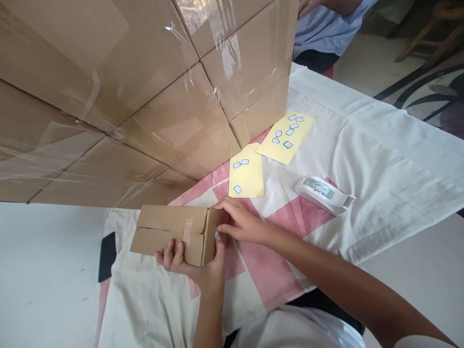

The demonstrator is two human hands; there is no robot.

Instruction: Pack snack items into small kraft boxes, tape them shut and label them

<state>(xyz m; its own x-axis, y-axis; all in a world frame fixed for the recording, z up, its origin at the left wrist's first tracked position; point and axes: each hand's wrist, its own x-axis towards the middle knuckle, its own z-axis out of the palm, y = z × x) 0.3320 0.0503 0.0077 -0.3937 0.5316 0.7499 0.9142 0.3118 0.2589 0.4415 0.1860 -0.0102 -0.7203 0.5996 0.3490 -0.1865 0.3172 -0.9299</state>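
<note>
A small brown cardboard box (152, 237), its top seam bridged by a strip of clear tape, is tilted over the cloth-covered table. My left hand (195, 266) holds it from the near side, fingers over the top and thumb up against the right end. At that same end is my right hand (241, 222), its index finger on the upper edge and its thumb on the end face. A scrap of a blue-edged label shows beside this thumb; the rest is hidden. Beyond the hands lie two yellow sheets (246, 180) (281, 151) bearing small white blue-bordered labels.
A tall stack of taped cartons (152, 106) stands along the left and back. A white tape dispenser (335, 205) lies at right on the pink-and-white tablecloth (377, 193). A dark flat object (107, 256) is at left. Another person (319, 31) is behind the stack.
</note>
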